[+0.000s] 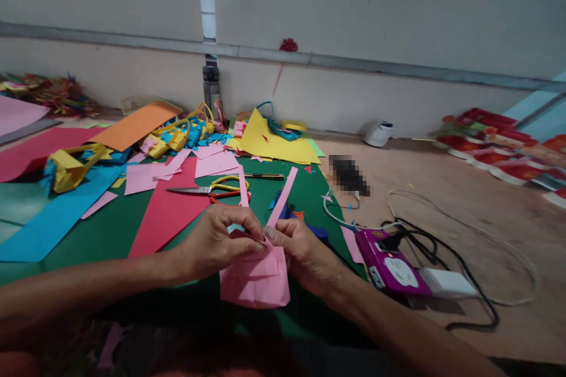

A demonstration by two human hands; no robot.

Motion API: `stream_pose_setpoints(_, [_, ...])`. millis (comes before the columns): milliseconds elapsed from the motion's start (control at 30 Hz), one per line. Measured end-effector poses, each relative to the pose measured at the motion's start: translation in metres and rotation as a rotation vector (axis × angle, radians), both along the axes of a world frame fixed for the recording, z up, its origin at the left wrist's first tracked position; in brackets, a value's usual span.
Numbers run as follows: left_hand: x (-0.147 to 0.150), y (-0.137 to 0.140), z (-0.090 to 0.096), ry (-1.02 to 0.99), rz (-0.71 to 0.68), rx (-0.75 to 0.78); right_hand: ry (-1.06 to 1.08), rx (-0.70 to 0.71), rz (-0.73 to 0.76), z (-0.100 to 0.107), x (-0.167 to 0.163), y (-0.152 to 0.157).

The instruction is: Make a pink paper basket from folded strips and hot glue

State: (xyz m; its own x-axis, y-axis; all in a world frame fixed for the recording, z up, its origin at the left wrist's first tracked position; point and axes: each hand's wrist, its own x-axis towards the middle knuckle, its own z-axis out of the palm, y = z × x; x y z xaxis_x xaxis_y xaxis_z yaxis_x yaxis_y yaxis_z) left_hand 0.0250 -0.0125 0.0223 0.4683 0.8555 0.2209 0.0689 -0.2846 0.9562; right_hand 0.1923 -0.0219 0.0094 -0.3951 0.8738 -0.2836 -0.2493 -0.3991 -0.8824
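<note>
Between my hands is a small pink paper basket (254, 283), with two pink paper strips standing up from its top edge. My left hand (225, 238) is closed, its thumb and fingers pinching the rim. My right hand (300, 247) pinches the right-hand strip (283, 197) at its foot, where it meets the rim. Just past my hands lie scissors (212, 188) with yellow and red handles and a thin cutter (265, 176). A blue tool (316, 231), perhaps a glue gun, lies partly hidden behind my right hand.
Coloured paper sheets, such as a red one (177, 206) and a yellow one (269, 144), cover the green mat (115, 230). Several small yellow and blue paper baskets (177, 135) sit at the back. A purple power strip (393, 265) with cables lies to the right.
</note>
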Motion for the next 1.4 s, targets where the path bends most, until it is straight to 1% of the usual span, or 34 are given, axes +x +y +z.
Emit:
stream_pose_setpoints(233, [-0.0001,-0.0004,0.0007,-0.003,0.018,0.042,-0.005,-0.001,0.011,-0.0017,-0.0008,-0.0014])
stream_pose_setpoints(433, [0.0006,-0.0004,0.0008,0.01,0.007,0.068,-0.027,-0.011,0.01,-0.0024,-0.0008,0.0])
stream_pose_setpoints(833, [0.0012,-0.0002,-0.0011,0.051,0.054,0.035,-0.08,0.005,-0.042,-0.0021,-0.0014,-0.0005])
stream_pose_setpoints(1033, [0.0013,-0.001,-0.0018,0.071,0.102,-0.002,-0.094,0.029,-0.011,-0.0039,-0.0004,-0.0007])
stream_pose_setpoints(1133, [0.0008,-0.0002,-0.0046,0.047,0.087,0.049,-0.039,0.022,0.012,-0.0039,-0.0024,0.0001])
stream_pose_setpoints(1233, [0.0004,0.0007,-0.0066,-0.021,0.061,0.135,0.013,0.007,-0.003,-0.0022,-0.0043,0.001])
stream_pose_setpoints(1333, [0.0005,0.0015,-0.0064,-0.02,0.027,0.251,0.045,0.006,-0.003,-0.0002,-0.0043,0.0021])
stream_pose_setpoints(1400, [0.0009,0.002,-0.0061,0.016,-0.011,0.339,0.041,0.018,0.01,-0.0001,-0.0037,0.003])
